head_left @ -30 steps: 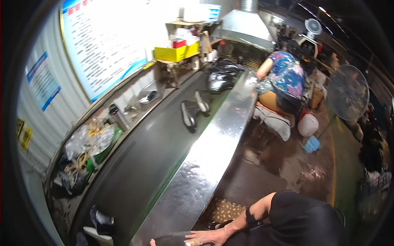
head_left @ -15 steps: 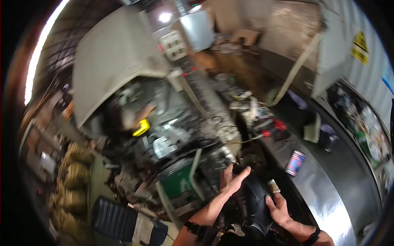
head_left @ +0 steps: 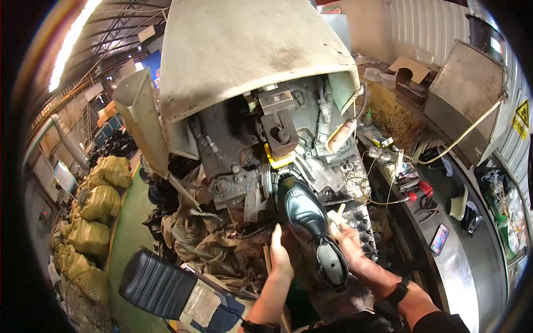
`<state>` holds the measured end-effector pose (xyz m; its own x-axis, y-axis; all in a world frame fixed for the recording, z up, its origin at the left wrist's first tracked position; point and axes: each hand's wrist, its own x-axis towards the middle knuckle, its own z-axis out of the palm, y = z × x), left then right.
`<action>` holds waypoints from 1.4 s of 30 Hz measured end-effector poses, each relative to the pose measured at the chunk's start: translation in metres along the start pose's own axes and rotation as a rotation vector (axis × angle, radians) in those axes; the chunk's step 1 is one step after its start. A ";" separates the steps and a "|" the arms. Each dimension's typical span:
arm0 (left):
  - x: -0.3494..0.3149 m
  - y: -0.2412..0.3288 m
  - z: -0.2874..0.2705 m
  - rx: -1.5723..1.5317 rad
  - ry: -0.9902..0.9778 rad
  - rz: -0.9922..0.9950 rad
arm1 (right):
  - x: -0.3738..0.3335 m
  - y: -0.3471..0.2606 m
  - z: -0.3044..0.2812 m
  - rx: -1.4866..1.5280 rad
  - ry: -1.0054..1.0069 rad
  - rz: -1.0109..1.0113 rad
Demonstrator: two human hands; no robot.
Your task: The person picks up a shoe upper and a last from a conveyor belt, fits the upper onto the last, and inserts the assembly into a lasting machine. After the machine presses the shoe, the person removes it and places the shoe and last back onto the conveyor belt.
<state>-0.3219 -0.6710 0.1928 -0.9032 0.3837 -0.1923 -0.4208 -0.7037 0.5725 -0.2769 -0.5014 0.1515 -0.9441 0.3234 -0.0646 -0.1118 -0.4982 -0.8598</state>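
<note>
A glossy black leather shoe (head_left: 304, 213) points away from me, its toe under the yellow-edged head (head_left: 282, 158) of a greasy machine (head_left: 222, 186). A pale grey form shows in its heel opening. My right hand (head_left: 355, 255) grips the shoe's right side near the heel; its fingertips are partly hidden. Something pale, a wrap or a small stick, shows at those fingers; I cannot tell which. My left hand (head_left: 281, 258) is upright beside the shoe's left side, fingers stretched out, holding nothing. Whether it touches the leather is unclear.
A large cream hood (head_left: 250, 50) covers the machine. At the right, a phone (head_left: 439, 239) lies on a metal ledge beside a dark curved conveyor (head_left: 483, 261). A black padded seat (head_left: 152, 283) is at lower left, near stacked yellow sacks (head_left: 91, 238). Brown cloth (head_left: 214, 250) hangs below the machine.
My view has swung and the machine is now straight ahead. The shoe has moved from low near my body up to the machine head, and my left hand is now beside its heel.
</note>
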 end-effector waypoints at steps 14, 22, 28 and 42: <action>0.046 0.007 -0.009 -0.041 0.257 -0.099 | 0.051 0.009 0.037 0.030 0.185 0.212; 0.060 -0.026 -0.025 0.185 0.517 0.107 | 0.068 0.027 0.020 0.012 0.246 0.288; 0.083 -0.048 -0.066 0.212 0.503 0.289 | 0.076 0.042 0.019 0.174 0.161 0.271; 0.083 -0.045 -0.047 0.175 0.511 0.300 | 0.079 0.064 0.003 0.381 0.048 0.223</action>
<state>-0.3816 -0.6361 0.1136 -0.9246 -0.1812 -0.3350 -0.1609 -0.6114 0.7748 -0.3591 -0.5097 0.0931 -0.9436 0.2072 -0.2583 -0.0223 -0.8181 -0.5747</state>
